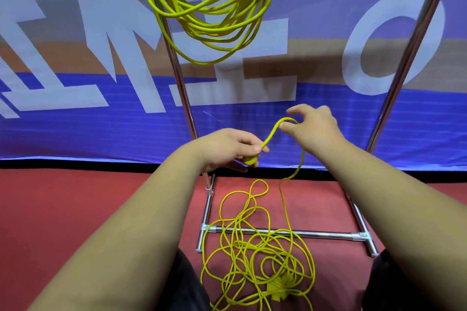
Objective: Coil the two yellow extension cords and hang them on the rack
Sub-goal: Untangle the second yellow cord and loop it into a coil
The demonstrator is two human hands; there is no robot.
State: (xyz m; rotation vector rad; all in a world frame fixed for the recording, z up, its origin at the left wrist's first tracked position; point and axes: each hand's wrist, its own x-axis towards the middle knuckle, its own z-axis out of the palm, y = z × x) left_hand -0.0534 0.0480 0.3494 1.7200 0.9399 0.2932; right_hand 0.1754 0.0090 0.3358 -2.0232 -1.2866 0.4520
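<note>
Slack from the second cord [255, 247] lay tangled on the floor [75, 197] at lower centre. The left hand [227, 146] gripped its plug end [250, 160], and the right hand [313, 126] pinched a first loop. It looked light, limp and snag-prone, best gathered from near the plug. The first coil [209, 15] hung on the rack [408, 58] at top centre.
</note>
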